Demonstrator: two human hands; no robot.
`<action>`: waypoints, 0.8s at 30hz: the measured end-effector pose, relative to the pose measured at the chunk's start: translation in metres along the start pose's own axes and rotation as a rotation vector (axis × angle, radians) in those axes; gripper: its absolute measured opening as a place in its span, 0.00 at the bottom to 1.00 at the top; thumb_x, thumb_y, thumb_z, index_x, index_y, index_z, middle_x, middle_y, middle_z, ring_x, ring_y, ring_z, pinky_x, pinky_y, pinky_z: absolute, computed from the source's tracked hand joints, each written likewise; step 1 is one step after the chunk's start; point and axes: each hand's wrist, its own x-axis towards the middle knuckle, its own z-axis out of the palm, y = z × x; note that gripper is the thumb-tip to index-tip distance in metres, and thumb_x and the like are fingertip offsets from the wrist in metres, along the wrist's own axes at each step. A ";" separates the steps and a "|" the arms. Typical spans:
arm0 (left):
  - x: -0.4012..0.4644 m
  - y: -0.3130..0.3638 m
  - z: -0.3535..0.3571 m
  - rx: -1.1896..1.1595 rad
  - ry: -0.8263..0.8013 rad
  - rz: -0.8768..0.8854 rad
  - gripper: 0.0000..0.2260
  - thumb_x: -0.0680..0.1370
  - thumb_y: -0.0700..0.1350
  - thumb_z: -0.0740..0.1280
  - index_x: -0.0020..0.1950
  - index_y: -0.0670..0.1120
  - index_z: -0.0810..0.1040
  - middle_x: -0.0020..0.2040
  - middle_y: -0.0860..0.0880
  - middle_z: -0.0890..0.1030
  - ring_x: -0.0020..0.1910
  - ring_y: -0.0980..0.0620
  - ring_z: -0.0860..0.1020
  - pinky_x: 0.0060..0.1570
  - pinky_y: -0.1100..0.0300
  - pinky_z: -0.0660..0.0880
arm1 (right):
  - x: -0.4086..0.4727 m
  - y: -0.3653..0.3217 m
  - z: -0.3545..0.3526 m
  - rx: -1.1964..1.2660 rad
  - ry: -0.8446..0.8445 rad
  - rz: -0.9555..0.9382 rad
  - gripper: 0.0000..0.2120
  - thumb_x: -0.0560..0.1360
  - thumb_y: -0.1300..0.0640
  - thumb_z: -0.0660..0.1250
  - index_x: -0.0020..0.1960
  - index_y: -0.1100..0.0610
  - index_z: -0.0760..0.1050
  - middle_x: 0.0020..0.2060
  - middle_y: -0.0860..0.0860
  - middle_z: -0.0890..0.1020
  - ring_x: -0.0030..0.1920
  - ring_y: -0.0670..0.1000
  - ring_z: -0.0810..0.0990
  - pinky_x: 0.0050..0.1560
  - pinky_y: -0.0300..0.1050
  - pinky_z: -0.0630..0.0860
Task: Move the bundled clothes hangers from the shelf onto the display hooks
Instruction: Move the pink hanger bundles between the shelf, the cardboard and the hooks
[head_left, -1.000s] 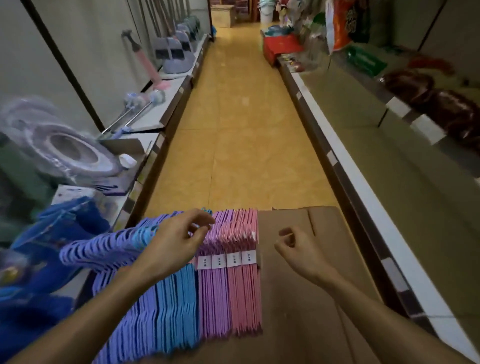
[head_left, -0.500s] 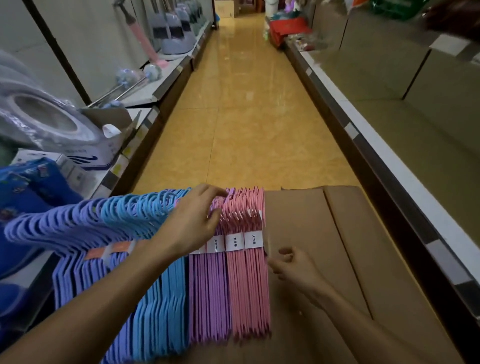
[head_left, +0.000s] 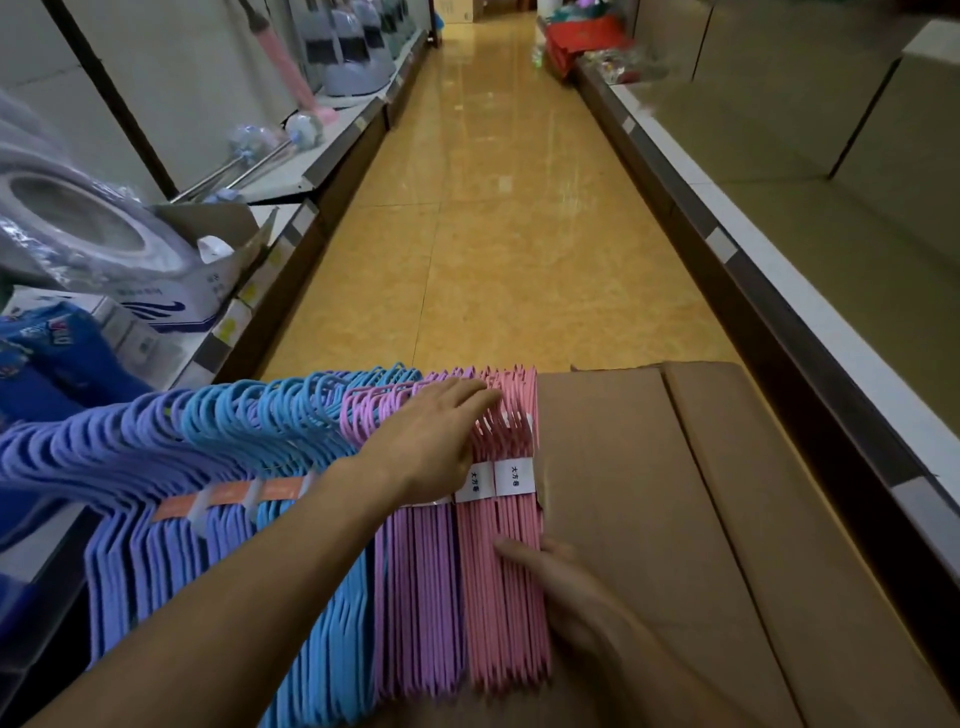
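Several banded hanger bundles (head_left: 415, 571), blue/purple/pink, lie on cardboard box (head_left: 675, 519) in shop aisle; left hand (head_left: 431, 441) flat, fingers straight, over pink hooks; right hand (head_left: 561, 582) fingers extended vs. pink bundle (head_left: 504, 597) side.

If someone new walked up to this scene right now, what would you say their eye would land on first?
First, the row of bundled hangers across the lower left, banded in violet, blue, purple and pink, lying partly on a brown cardboard box. The left hand lies flat over the hooks of the purple and pink bundles, while the right hand touches the pink bundle's right edge. Beyond runs a glossy yellow tiled aisle between shelves.
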 end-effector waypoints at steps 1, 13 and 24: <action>0.002 0.000 0.000 -0.004 0.001 0.009 0.32 0.79 0.39 0.61 0.81 0.51 0.53 0.81 0.51 0.55 0.79 0.51 0.51 0.76 0.58 0.48 | 0.001 -0.002 -0.002 -0.013 -0.004 -0.004 0.18 0.72 0.56 0.75 0.61 0.58 0.78 0.51 0.56 0.86 0.52 0.57 0.86 0.59 0.58 0.79; 0.033 0.032 0.007 0.003 -0.079 0.159 0.33 0.79 0.41 0.60 0.81 0.51 0.50 0.82 0.52 0.49 0.80 0.49 0.47 0.76 0.58 0.46 | -0.029 -0.040 -0.076 -0.262 0.142 -0.007 0.21 0.68 0.49 0.78 0.57 0.54 0.77 0.50 0.54 0.86 0.50 0.54 0.86 0.50 0.50 0.82; 0.046 0.051 0.012 -0.009 -0.165 0.174 0.35 0.80 0.43 0.62 0.82 0.51 0.47 0.82 0.52 0.44 0.80 0.49 0.43 0.78 0.50 0.50 | -0.030 -0.052 -0.079 -0.677 0.384 -0.189 0.69 0.49 0.25 0.76 0.80 0.47 0.46 0.72 0.53 0.68 0.69 0.57 0.72 0.67 0.61 0.71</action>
